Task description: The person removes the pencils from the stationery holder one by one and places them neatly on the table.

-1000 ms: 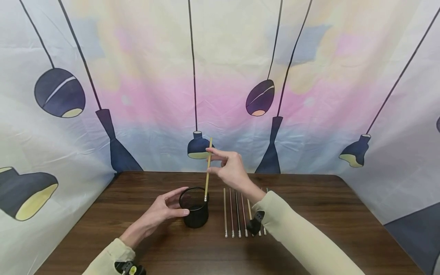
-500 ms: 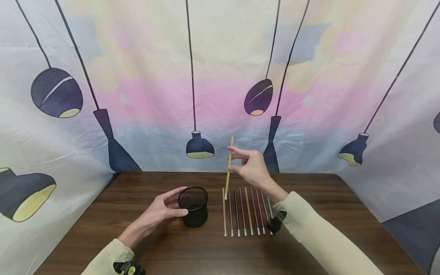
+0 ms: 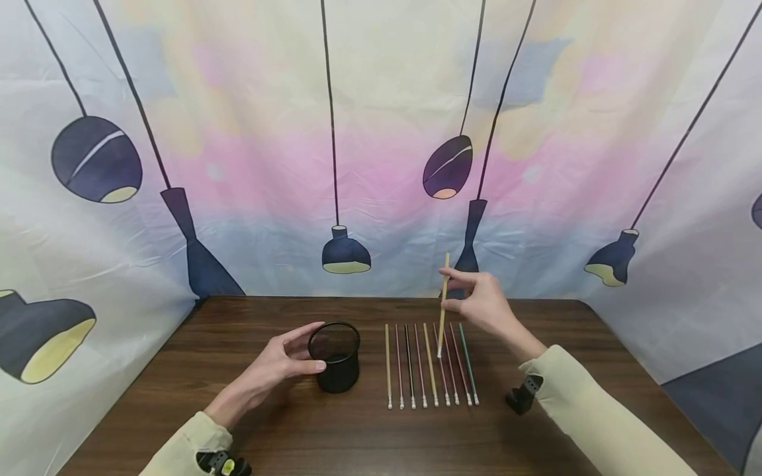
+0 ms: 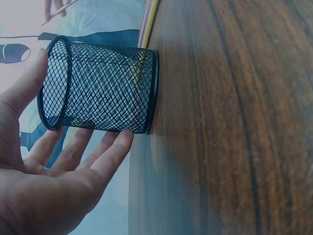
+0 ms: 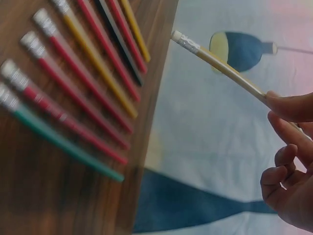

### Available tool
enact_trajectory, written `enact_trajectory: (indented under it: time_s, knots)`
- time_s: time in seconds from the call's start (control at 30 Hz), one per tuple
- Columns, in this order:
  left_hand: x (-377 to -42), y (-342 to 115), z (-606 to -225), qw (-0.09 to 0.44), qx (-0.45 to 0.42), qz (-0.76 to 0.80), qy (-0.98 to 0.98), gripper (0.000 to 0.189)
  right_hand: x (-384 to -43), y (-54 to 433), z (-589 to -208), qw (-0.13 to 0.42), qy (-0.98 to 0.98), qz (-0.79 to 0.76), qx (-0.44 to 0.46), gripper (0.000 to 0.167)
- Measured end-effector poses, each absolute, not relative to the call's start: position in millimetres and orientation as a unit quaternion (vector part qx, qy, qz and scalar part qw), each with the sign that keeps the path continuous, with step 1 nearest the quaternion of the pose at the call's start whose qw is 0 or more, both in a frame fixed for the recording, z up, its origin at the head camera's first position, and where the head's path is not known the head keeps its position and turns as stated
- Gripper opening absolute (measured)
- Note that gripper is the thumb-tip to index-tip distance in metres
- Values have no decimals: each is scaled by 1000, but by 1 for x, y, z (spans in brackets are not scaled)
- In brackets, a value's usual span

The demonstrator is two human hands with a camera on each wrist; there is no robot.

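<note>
My left hand (image 3: 276,363) holds a black mesh pencil cup (image 3: 338,378) upright on the table, thumb at the near side of its rim. In the left wrist view the fingers lie along the wall of the pencil cup (image 4: 105,88), and no pencil shows inside. Between thumb and fingertips my right hand (image 3: 483,303) pinches a yellow pencil (image 3: 441,334), its white eraser end pointing down. That end overlaps a row of pencils lying side by side: yellow, red and black ones, with a green pencil (image 3: 467,363) at the right end. Their erasers face me.
The dark wooden table (image 3: 333,443) ends at a back edge against a hanging cloth (image 3: 381,165) printed with lamps. Black wrist cameras sit at both cuffs, the right camera (image 3: 524,395) just right of the pencil row.
My right hand has carried the yellow pencil rightward, from over the cup's rim to above the right part of the pencil row. My left hand has stayed at the cup.
</note>
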State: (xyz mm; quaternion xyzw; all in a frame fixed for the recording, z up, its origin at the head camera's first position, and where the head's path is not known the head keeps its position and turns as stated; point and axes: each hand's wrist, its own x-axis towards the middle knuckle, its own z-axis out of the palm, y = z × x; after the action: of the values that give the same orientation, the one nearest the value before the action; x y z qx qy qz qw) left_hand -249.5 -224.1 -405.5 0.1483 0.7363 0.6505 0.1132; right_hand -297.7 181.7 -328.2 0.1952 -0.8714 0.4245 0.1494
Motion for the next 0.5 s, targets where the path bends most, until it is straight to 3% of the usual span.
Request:
enact_trajectory:
  time_s: [0.5]
  knots:
    - [-251,-225,-409,114,151,651,735,81,-306,242,-357,99,-913,367,150,64]
